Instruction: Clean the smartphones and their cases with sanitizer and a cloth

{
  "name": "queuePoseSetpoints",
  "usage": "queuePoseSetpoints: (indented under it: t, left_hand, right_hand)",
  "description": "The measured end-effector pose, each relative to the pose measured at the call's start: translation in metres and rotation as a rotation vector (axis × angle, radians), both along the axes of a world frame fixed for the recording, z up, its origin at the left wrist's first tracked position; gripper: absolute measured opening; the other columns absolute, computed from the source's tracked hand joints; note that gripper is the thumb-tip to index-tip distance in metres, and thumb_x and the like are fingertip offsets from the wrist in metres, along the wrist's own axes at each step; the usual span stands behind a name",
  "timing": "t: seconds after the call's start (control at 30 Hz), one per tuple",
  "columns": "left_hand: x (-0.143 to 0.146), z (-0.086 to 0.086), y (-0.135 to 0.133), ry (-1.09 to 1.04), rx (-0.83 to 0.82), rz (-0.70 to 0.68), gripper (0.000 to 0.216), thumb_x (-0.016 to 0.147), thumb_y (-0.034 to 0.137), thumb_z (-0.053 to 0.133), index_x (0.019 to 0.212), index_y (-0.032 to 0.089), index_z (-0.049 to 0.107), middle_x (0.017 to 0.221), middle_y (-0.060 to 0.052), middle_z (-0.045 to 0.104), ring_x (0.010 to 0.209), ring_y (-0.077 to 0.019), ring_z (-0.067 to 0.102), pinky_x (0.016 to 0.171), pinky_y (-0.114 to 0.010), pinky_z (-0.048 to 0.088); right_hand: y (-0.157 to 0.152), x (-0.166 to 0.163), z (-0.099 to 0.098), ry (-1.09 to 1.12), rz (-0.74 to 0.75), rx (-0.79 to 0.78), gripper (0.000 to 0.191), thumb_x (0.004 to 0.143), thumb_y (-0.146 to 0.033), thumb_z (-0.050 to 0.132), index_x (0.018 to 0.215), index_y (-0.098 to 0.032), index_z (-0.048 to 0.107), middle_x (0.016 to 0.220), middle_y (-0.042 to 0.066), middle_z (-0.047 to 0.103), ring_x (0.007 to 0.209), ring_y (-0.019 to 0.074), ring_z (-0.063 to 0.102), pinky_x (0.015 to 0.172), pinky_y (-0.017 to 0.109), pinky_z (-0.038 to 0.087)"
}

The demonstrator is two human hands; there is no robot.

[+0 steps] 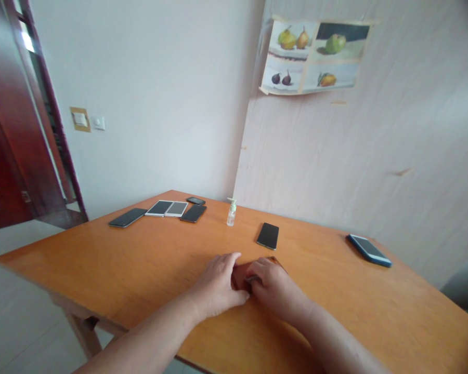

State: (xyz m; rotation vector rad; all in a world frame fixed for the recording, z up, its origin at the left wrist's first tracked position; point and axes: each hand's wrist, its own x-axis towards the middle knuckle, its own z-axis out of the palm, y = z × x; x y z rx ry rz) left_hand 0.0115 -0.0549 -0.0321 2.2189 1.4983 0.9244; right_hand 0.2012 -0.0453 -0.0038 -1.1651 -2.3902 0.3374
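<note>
A flat, reddish-brown, phone-sized object (239,275) lies on the table in front of me, mostly covered by my hands. My left hand (220,285) grips its left side, thumb at the near edge and fingers at the far edge. Over its right part, my right hand (271,285) is closed with curled fingers pressed down. A small greyish bit (252,279) shows under those fingers; its kind I cannot make out. Just beyond the hands lies a black-screened smartphone (268,236).
On the wooden table (159,265), a small clear pump bottle (231,214) stands near the back. Several phones lie at the back left, including a dark one (128,217) and a white one (159,208). A blue-cased phone (369,250) lies at the right. Walls rise behind the table.
</note>
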Motion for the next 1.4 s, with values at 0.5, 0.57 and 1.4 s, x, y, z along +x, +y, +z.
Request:
queuePoseSetpoints:
  t: [0.5, 0.57, 1.4]
  left_hand:
    - [0.001, 0.011, -0.004, 0.036, -0.02, 0.001, 0.062, 0.062, 0.031, 0.073, 0.119, 0.022, 0.051, 0.119, -0.008, 0.061, 0.113, -0.0286, 0.054, 0.097, -0.039, 0.041]
    - [0.001, 0.011, -0.004, 0.041, -0.019, -0.002, 0.061, 0.061, 0.031, 0.074, 0.118, 0.022, 0.052, 0.118, -0.008, 0.061, 0.111, -0.0286, 0.054, 0.095, -0.039, 0.042]
    - [0.0, 0.011, -0.003, 0.061, 0.013, -0.02, 0.055, 0.062, 0.029, 0.073, 0.113, 0.022, 0.054, 0.112, -0.007, 0.062, 0.107, -0.0284, 0.055, 0.091, -0.039, 0.044]
  right_hand:
    - [0.033, 0.052, 0.001, -0.189, -0.459, -0.009, 0.014, 0.076, -0.008, 0.046, 0.077, -0.018, 0.057, 0.084, 0.007, 0.061, 0.08, 0.0181, 0.056, 0.069, 0.027, 0.034]
    - [0.021, 0.033, 0.001, -0.096, -0.299, 0.005, 0.015, 0.074, -0.007, 0.047, 0.077, -0.019, 0.056, 0.084, 0.005, 0.061, 0.08, 0.0166, 0.056, 0.07, 0.025, 0.036]
    - [0.009, 0.008, -0.003, -0.016, -0.097, -0.031, 0.013, 0.076, -0.01, 0.051, 0.076, -0.019, 0.059, 0.085, 0.003, 0.063, 0.08, 0.0155, 0.056, 0.071, 0.024, 0.038]
